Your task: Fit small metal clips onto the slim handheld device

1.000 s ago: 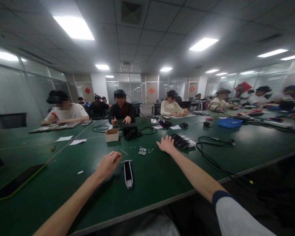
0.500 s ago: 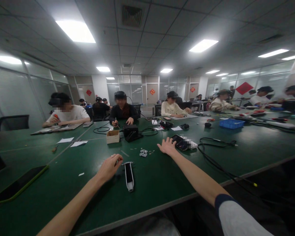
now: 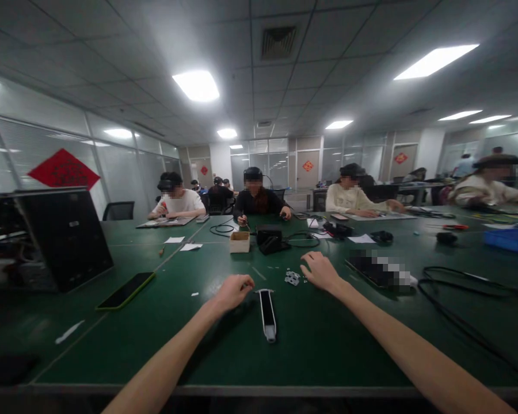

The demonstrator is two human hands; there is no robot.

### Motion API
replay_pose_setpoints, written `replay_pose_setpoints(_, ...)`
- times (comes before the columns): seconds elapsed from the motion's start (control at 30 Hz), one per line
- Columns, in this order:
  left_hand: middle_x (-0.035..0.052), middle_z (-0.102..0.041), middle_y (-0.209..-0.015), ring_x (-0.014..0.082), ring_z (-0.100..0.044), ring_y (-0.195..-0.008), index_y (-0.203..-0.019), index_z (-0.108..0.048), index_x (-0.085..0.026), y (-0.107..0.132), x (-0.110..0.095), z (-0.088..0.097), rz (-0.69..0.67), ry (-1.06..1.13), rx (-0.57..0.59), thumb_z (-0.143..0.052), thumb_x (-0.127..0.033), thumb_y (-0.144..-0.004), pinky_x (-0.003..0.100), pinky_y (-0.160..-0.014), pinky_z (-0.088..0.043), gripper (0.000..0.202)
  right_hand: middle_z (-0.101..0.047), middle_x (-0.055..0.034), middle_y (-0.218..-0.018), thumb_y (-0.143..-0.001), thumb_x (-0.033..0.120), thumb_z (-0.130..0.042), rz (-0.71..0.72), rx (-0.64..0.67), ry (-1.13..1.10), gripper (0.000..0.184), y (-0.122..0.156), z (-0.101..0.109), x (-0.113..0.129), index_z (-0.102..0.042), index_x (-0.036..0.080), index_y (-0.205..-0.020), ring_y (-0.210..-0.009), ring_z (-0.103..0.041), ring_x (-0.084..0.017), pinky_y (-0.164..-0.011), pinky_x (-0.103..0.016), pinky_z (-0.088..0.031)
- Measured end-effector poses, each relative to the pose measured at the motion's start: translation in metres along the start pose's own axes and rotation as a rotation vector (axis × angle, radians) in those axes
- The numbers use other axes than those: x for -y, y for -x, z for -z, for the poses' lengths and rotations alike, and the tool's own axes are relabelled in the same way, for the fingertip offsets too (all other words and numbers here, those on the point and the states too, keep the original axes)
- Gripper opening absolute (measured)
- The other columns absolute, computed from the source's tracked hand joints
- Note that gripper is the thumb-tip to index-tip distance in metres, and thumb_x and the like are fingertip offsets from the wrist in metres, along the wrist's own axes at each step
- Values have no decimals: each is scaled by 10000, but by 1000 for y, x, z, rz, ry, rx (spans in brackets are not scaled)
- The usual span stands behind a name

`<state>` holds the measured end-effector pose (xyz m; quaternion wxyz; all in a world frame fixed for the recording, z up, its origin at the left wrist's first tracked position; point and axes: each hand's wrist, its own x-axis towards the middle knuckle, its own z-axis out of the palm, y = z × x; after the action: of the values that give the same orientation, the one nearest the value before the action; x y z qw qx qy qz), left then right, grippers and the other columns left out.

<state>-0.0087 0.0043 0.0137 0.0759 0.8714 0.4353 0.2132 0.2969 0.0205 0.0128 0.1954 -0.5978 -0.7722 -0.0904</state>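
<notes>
My left hand (image 3: 233,291) rests on the green table (image 3: 319,345) with its fingers curled in, just left of a narrow black-and-white device (image 3: 267,313) lying flat; whether it holds anything is hidden. My right hand (image 3: 322,271) lies further out with fingers bent down, right beside a small cluster of silver parts (image 3: 292,278). A dark phone (image 3: 373,270) lies to the right of that hand.
A cardboard box (image 3: 239,241) and a black unit (image 3: 270,238) with cables stand beyond my hands. A green-edged phone (image 3: 125,290) and a black monitor (image 3: 64,236) are at left. Black cables (image 3: 461,299) run at right. Several people sit along the far side.
The view has swung left, bringing the monitor and green-edged phone into sight. My right hand pulled back from the dark phone toward the silver parts. My left hand stays beside the device.
</notes>
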Motion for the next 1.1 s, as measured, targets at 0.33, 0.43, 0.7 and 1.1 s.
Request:
replay_pose_setpoints(0.33, 19, -680, -818, 105, -573, -531, -916, -618, -145, 3, 7, 2, 115, 305, 130, -573, -334, -799, 206, -522, -444, 227, -616, -94, -930, -877, 256, -459, 441, 121, -186, 224, 25, 6, 76, -644, 149, -944, -860, -540, -188, -782, -314, -416)
replay_pose_setpoints(0.43, 11, -675, -797, 108, -577, -576, -854, -657, -157, 1, 12, 0, 90, 273, 106, -588, -367, -788, 210, -566, -446, 231, -617, -97, -925, -882, 258, -465, 455, 110, -174, 222, 27, 3, 78, -643, 141, -944, -847, -541, -187, -765, -307, -421)
replay_pose_setpoints(0.7, 11, -671, -765, 107, -566, -572, -845, -685, -158, 0, 14, -4, 79, 323, 92, -601, -352, -762, 205, -564, -439, 227, -624, -90, -897, -910, 255, -442, 471, 92, -145, 241, 25, -1, 79, -648, 140, -958, -854, -546, -186, -787, -312, -417)
replay_pose_setpoints(1.1, 15, -651, -722, 104, -526, -576, -838, -684, -122, 0, 14, -12, 108, 599, 177, -656, -380, -705, 223, -566, -433, 291, -630, -83, -913, -896, 214, -462, 452, 100, -211, 204, 24, -4, 79, -651, 145, -929, -857, -548, -177, -777, -295, -429)
